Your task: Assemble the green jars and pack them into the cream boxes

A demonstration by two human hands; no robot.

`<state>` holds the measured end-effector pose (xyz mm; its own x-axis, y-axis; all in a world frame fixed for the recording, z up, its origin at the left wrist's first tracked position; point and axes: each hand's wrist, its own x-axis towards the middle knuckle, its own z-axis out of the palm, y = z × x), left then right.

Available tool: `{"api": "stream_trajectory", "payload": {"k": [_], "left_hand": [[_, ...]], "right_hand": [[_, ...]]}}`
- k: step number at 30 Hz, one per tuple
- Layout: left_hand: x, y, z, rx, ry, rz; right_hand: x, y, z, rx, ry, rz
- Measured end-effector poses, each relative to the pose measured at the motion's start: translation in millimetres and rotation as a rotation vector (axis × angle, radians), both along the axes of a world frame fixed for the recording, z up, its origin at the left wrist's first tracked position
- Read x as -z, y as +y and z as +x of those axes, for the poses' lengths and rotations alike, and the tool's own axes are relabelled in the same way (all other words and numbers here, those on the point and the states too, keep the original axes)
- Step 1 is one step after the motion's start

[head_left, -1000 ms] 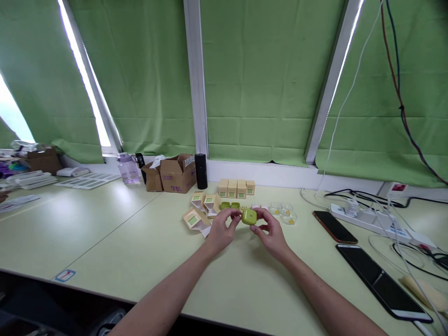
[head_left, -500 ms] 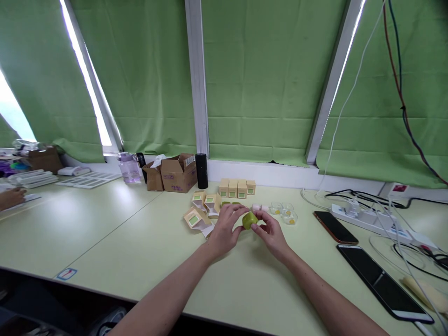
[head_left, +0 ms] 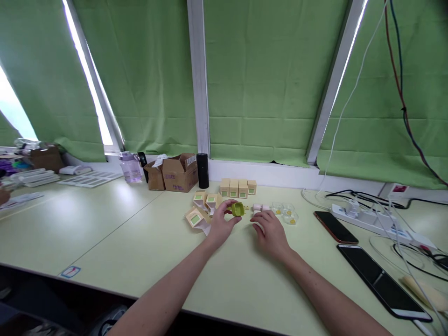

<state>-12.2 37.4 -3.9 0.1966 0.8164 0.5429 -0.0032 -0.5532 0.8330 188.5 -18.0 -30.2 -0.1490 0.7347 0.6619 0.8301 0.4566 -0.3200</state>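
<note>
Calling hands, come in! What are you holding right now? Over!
Left hand pinching small green case. Right hand open, empty, low over table. Little cardboard boxes close beside left hand; white cubes just beyond right hand.

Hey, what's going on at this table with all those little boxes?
A person works with bare hands at a pale table. The left hand holds a small green case just above the table, beside some opened cartons. The right hand is empty, low over the table near two pale blocks and clear trays. Four closed cartons stand in a row behind.
</note>
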Motion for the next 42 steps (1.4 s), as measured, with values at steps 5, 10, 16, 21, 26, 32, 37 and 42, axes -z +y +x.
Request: {"api": "stream_trajectory", "payload": {"k": [5, 10, 16, 21, 26, 32, 37, 42], "left_hand": [[-0.5, 7, -3, 0.135, -0.174, -0.191], [-0.3, 7, -3, 0.138, -0.153, -0.199], [-2.2, 4, -4, 0.103, -0.094, -0.167], [-3.8, 2, -3, 0.045, -0.080, -0.150], [-5.2, -2, -1, 0.012, -0.066, -0.117], [-3.9, -6, 2, 0.045, -0.045, -0.078], [-1.6, -6, 4, 0.071, -0.023, -0.048], [-2.5, -9, 5, 0.076, 0.022, -0.042]], "right_hand": [[-5.4, 12, -6, 0.099, -0.446, -0.134], [-17.4, 33, -14, 0.110, -0.601, -0.248], [-17.1, 53, -24, 0.098, -0.615, -0.264], [-14.4, 41, -27, 0.111, -0.582, -0.206], [-7.8, 11, -20, 0.107, -0.382, -0.130], [-2.0, -17, -16, -0.087, 0.275, -0.210], [-16.4, -17, -13, -0.337, 0.869, -0.308], [-27.6, -18, -9, -0.376, 1.105, -0.313]]}}
